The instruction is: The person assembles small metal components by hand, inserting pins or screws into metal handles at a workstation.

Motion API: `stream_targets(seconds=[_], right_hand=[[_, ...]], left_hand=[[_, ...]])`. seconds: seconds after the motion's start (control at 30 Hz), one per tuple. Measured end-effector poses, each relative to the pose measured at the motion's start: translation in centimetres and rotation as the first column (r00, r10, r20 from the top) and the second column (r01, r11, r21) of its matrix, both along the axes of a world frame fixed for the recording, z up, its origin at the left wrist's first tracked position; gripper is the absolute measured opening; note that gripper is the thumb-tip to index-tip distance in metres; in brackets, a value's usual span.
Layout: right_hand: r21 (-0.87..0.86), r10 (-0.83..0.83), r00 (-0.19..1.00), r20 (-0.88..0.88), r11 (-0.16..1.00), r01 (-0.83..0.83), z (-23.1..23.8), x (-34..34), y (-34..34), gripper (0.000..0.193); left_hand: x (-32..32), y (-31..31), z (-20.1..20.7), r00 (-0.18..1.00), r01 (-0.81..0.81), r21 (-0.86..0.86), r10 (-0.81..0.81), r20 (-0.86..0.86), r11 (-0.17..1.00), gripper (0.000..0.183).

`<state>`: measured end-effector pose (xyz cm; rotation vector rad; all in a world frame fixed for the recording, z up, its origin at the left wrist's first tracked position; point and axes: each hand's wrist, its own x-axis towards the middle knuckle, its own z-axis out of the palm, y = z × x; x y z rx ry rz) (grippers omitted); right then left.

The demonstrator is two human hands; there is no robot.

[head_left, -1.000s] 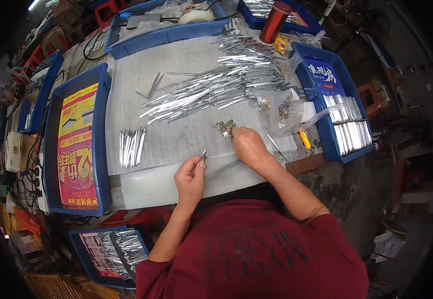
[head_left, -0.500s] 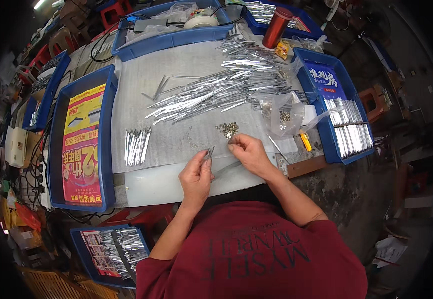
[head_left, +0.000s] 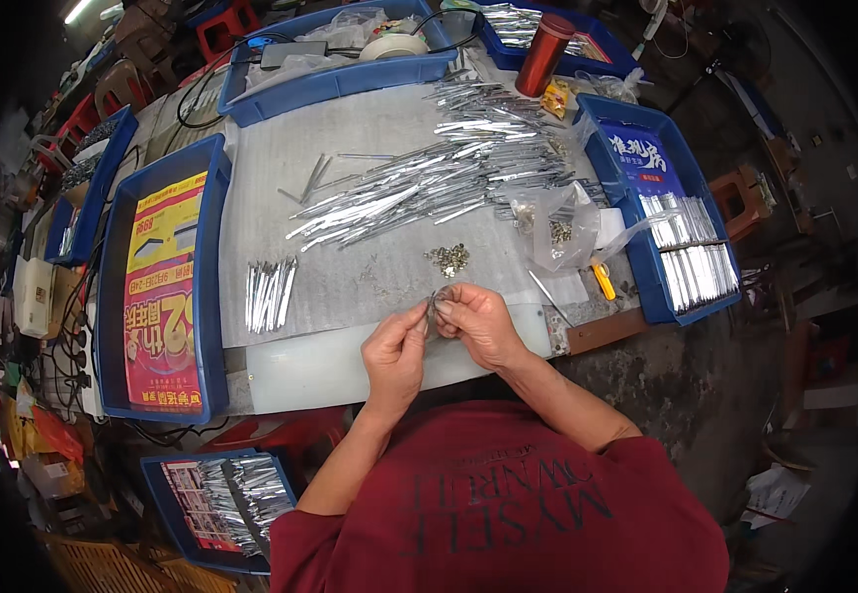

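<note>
My left hand (head_left: 392, 356) and my right hand (head_left: 480, 324) meet at the front of the table, fingertips almost touching. Both are closed in a pinch. Between them shows the end of a slim silver metal piece (head_left: 435, 297), mostly covered by the fingers; the left hand grips it. Whatever small part the right fingers pinch is hidden. Just beyond them lies a little pile of brass-coloured small parts (head_left: 448, 260). Farther back spreads a large heap of slim silver metal pieces (head_left: 399, 193). A neat row of similar pieces (head_left: 270, 295) lies to the left.
Blue trays surround the work: a paper-lined one (head_left: 213, 336) at left, one with stacked silver pieces (head_left: 651, 299) at right, another (head_left: 350, 76) behind with cables. A red flask (head_left: 544, 55), a clear plastic bag (head_left: 559, 232) and a yellow cutter (head_left: 603, 280) stand or lie right.
My right hand has moved left and slightly nearer, from beside the brass-coloured pile to my left fingertips. My left hand has shifted slightly right.
</note>
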<state>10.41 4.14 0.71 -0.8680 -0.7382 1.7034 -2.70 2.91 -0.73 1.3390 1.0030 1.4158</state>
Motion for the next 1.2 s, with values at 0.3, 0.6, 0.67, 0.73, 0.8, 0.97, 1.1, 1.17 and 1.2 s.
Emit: stream_targets(seconds=[0.3, 0.6, 0.67, 0.73, 0.8, 0.97, 1.1, 1.17, 1.2], right_hand=[[0.045, 0.020, 0.999, -0.034, 0.999, -0.018, -0.1, -0.2, 0.0, 0.008], [0.127, 0.005, 1.000, 0.012, 0.992, -0.007, -1.0, -0.6, -0.2, 0.011], [0.124, 0.013, 1.000, -0.002, 0.992, -0.013, -1.0, -0.5, -0.2, 0.011], [0.118, 0.018, 1.000, -0.016, 0.993, -0.016, -1.0, -0.4, -0.1, 0.011], [0.088, 0.017, 1.000, -0.006, 0.996, -0.017, -1.0, -0.3, -0.1, 0.011], [0.102, 0.011, 1.000, -0.008, 0.995, -0.010, -1.3, -0.3, -0.1, 0.011], [0.108, 0.003, 1.000, -0.002, 0.994, -0.003, -1.5, -0.3, 0.0, 0.011], [0.095, -0.012, 0.999, -0.037, 0.995, 0.016, -1.6, -0.4, 0.2, 0.011], [0.083, -0.027, 0.997, -0.072, 0.996, 0.033, -1.6, -0.5, 0.3, 0.011]], left_hand=[[0.1, 0.0, -0.4, 1.000, -0.007, 0.011, 0.007, -0.005, 1.000, 0.018], [0.2, -0.4, 0.6, 0.999, -0.030, -0.065, 0.031, 0.020, 0.997, 0.018], [0.1, -0.4, 0.6, 1.000, -0.026, -0.063, 0.027, 0.014, 0.998, 0.019], [0.1, -0.4, 0.5, 0.999, -0.028, -0.044, 0.027, -0.020, 0.999, 0.019], [0.1, -0.4, 0.5, 0.999, -0.033, -0.031, 0.032, -0.031, 0.999, 0.019], [0.2, -0.3, 0.6, 0.998, -0.049, -0.008, 0.048, -0.029, 0.999, 0.019], [0.2, -0.2, 0.1, 0.997, -0.053, 0.014, 0.054, -0.054, 0.999, 0.019], [0.5, -0.2, -0.3, 0.997, -0.051, 0.048, 0.054, -0.060, 0.998, 0.018], [0.7, -0.1, -0.3, 0.991, -0.065, 0.106, 0.077, -0.112, 0.992, 0.018]])
